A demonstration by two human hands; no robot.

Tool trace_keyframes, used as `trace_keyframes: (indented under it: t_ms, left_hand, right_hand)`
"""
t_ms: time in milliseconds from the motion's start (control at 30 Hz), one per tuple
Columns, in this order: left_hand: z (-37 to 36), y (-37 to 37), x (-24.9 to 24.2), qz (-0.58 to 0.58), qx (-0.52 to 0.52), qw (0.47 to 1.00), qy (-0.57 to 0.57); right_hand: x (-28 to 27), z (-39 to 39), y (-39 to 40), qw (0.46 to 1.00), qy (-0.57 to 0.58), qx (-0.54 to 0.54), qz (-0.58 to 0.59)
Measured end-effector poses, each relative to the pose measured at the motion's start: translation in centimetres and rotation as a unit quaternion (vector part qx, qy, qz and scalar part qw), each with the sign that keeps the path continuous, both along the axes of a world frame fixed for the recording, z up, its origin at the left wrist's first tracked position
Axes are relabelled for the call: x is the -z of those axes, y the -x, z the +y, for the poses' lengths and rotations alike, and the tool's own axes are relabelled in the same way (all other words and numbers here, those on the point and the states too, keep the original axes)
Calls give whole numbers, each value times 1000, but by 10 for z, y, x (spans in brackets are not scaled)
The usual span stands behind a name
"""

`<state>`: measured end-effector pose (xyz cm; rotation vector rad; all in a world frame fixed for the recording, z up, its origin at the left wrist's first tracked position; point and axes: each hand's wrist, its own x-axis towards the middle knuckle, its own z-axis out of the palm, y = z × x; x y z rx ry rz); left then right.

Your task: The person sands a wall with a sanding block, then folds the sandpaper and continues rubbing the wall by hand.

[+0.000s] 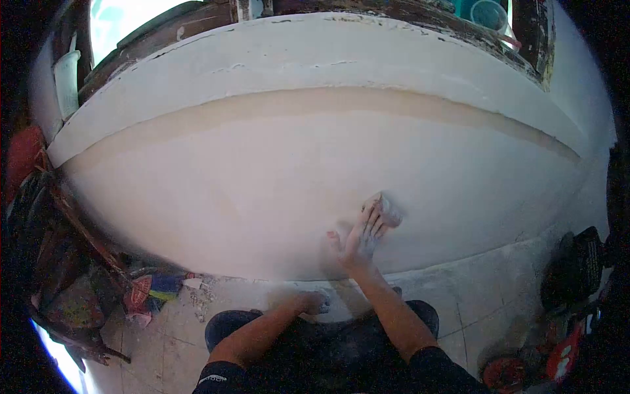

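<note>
A white wall point(262, 184) fills the middle of the view. Flat against its lower right part, my right hand point(362, 240) presses a whitish, dusty pad point(388, 211) under its fingers, the thumb spread to the left. White dust coats the fingers. Low down, between my knees and the foot of the wall, my left hand point(314, 303) has its fingers curled and dusty; whether anything is in them is too small to make out.
A worn ledge point(302, 8) tops the wall, with a clear plastic cup point(489, 14) at its right. Colourful cloth point(154, 292) lies on the tiled floor point(459, 315) at left. Dark and red items point(564, 351) stand at lower right. A white container point(67, 85) is at upper left.
</note>
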<state>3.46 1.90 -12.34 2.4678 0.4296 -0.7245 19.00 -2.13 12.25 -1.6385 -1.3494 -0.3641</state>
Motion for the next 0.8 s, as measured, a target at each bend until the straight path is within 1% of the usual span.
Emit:
trace_keyframes:
  t_ms: [33, 67, 133, 167, 200, 233, 267, 300, 333, 367, 400, 433, 467, 533, 567, 600, 633, 667, 700, 733, 767, 800]
  left_hand:
    - [1, -2, 1, 38, 2, 999, -24]
    - [3, 0, -5, 39, 2, 999, -25]
    - [-3, 6, -18, -10, -26, 1000, 3]
    - [2, 7, -2, -10, -28, 1000, 4]
    - [10, 7, 31, -52, -13, 999, 1]
    - [15, 6, 56, -94, 5, 996, -2]
    - [18, 7, 68, -95, 6, 995, 0]
    - [21, 9, 76, -91, 2, 995, 28]
    - [23, 9, 78, -87, -3, 995, 55]
    - [20, 7, 60, -89, -2, 995, 54]
    - [9, 8, 26, -45, -28, 998, 24]
    - [-1, 9, 6, 0, -54, 999, -5]
    - [-5, 9, 7, 1, -52, 999, -2]
    - [-1, 13, 8, -23, -49, 998, 11]
    - [3, 11, 26, -23, -51, 998, 10]
    - [10, 7, 57, -29, -41, 999, 2]
    - [14, 6, 75, -35, -31, 999, -6]
    - [14, 13, 70, -36, -34, 999, -2]
    - [18, 24, 56, -86, -80, 988, 98]
    - [20, 30, 41, -134, -123, 964, 195]
    - [15, 24, 30, -135, -122, 963, 197]
    - [8, 15, 19, -92, -72, 989, 93]
  right_hand:
    - [-4, -2, -5, 1000, 0, 2, 2]
    - [-41, -9, -8, 1000, -14, 15, -13]
    - [-91, -15, -27, 999, -23, 25, -27]
    - [-110, -16, -49, 994, -88, 47, -48]
    - [-118, -16, -60, 984, -152, 70, -69]
    - [-114, -15, -59, 984, -150, 70, -70]
    - [-104, -12, -59, 984, -142, 84, -71]
    - [-91, -8, -57, 983, -136, 98, -73]
    - [-70, -8, -46, 988, -118, 84, -51]
    - [-42, -6, -30, 992, -100, 70, -29]
    - [-8, -3, -16, 997, -73, 30, -16]
    - [15, -1, -5, 999, -44, -9, -2]
    - [10, -2, 1, 999, -42, -7, -1]
    - [-22, -3, 10, 999, 18, 28, 19]
    - [-42, -3, 0, 999, 17, 26, 19]
    - [-67, -4, -19, 998, -40, 42, -21]
    - [-87, -4, -32, 992, -97, 58, -62]
    - [-100, -5, -37, 992, -93, 54, -64]
    - [-111, -6, -41, 988, -129, 58, -59]
    - [-115, -7, -43, 983, -165, 63, -54]
    - [-106, -6, -37, 983, -164, 64, -55]
    - [-85, -3, -23, 988, -142, 52, -35]
